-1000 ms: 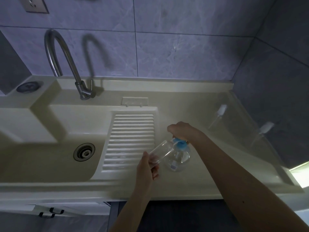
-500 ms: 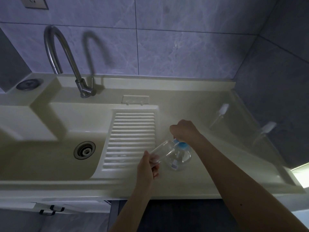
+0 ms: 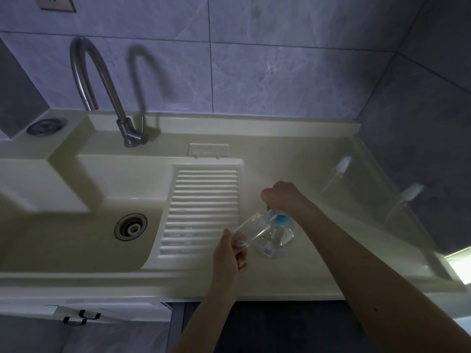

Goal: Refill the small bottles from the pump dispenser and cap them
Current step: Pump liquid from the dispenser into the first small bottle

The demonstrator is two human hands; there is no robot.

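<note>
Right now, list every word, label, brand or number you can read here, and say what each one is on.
No text can be read in this view.
Pump dispenser: a small pale label low on its clear body, too small and blurred to read.
Small bottle in the left hand: no print visible.
Two capped bottles at the far right: no print visible.

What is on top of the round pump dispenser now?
The right hand rests on the pump dispenser, covering its blue pump head. Only part of the blue shows; the nozzle tip is hidden.
</note>
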